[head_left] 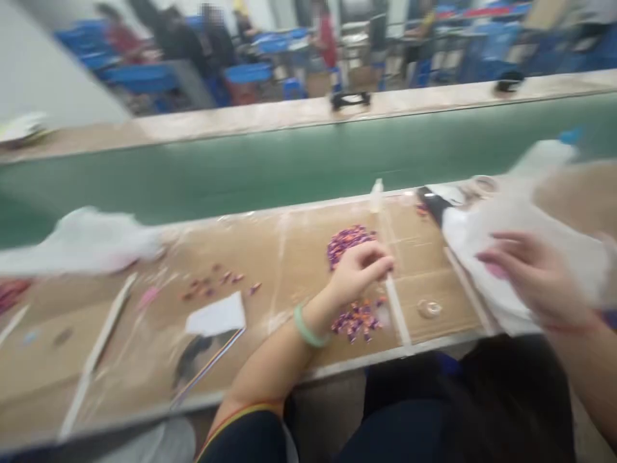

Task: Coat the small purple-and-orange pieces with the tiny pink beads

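My left hand (359, 273), with a pale green bracelet (308, 326) on the wrist, hovers over a heap of small purple and orange pieces (349, 239). Its thumb and forefinger come together in a pinch; anything between them is too small to make out. Nearer to me lies a looser cluster of similar purple and orange pieces (357, 321). My right hand (540, 276) is over a white plastic bag (573, 238), blurred, its fingers loosely bent and apart. By its fingertips shows a pink spot (496, 269); whether the hand touches it is unclear.
A small clear ring (429, 308) lies on the cardboard-covered table (424, 276). Left are scattered pieces (207, 286), a white card (216, 316) and another plastic bag (96, 238). A small bottle (376, 195) stands near the green belt (270, 170). People sit beyond.
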The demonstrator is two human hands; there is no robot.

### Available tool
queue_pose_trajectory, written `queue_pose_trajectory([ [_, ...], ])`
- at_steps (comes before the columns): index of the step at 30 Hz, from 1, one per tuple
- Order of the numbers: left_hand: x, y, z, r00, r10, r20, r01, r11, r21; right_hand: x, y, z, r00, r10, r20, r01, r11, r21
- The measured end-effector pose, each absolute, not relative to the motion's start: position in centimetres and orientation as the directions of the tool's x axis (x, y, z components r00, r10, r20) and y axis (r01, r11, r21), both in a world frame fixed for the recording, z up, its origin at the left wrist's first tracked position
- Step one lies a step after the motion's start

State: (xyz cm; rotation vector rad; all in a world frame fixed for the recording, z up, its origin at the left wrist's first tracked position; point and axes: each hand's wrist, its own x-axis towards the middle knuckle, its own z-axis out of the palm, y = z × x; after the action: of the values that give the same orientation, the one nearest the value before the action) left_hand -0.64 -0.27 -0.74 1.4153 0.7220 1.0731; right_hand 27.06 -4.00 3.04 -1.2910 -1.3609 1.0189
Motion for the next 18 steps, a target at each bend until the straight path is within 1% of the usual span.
queue_pose_trajectory([
  [1,-0.9,-0.3,-0.6,0.379,0.906,0.189,-0.136,-0.147,0.98,27.3,-4.5,2.9,0.025,0.991,0.13,0.151,0.125,-0.981],
  [2,-1.1,-0.4,-0.3,0.383,0.903,0.195,-0.127,-0.158,0.979,27.0,-4.7,2.8,-0.017,0.986,0.163,0.107,0.164,-0.981],
  [3,-1.2,-0.8,0.0,0.398,0.897,0.191,-0.112,-0.16,0.981,26.5,-4.7,2.8,-0.1,0.978,0.185,0.056,0.192,-0.98],
  [5,-1.2,-1.8,0.6,0.424,0.886,0.188,-0.099,-0.161,0.982,24.9,-4.6,3.3,-0.213,0.95,0.227,0.001,0.233,-0.973],
  [7,-0.9,-2.5,0.8,0.444,0.877,0.184,-0.105,-0.153,0.983,23.5,-4.8,3.9,-0.28,0.93,0.239,-0.054,0.233,-0.971],
  [9,-0.6,-2.7,0.6,0.457,0.871,0.181,-0.121,-0.141,0.983,22.8,-5.0,4.4,-0.303,0.927,0.22,-0.097,0.199,-0.975],
  [11,-0.4,-2.5,0.2,0.462,0.872,0.162,-0.12,-0.12,0.986,22.7,-5.0,4.6,-0.281,0.939,0.197,-0.119,0.169,-0.978],
  [14,-0.6,-2.0,-0.3,0.448,0.884,0.13,-0.1,-0.095,0.99,23.9,-4.6,4.1,-0.168,0.969,0.179,-0.11,0.162,-0.981],
  [16,-0.8,-1.8,-0.4,0.431,0.894,0.117,-0.088,-0.088,0.992,25.6,-4.1,3.5,-0.067,0.983,0.169,-0.07,0.165,-0.984],
  [18,-1.1,-1.6,-0.6,0.41,0.906,0.105,-0.067,-0.085,0.994,28.0,-3.8,2.6,0.014,0.991,0.136,0.003,0.136,-0.991],
])
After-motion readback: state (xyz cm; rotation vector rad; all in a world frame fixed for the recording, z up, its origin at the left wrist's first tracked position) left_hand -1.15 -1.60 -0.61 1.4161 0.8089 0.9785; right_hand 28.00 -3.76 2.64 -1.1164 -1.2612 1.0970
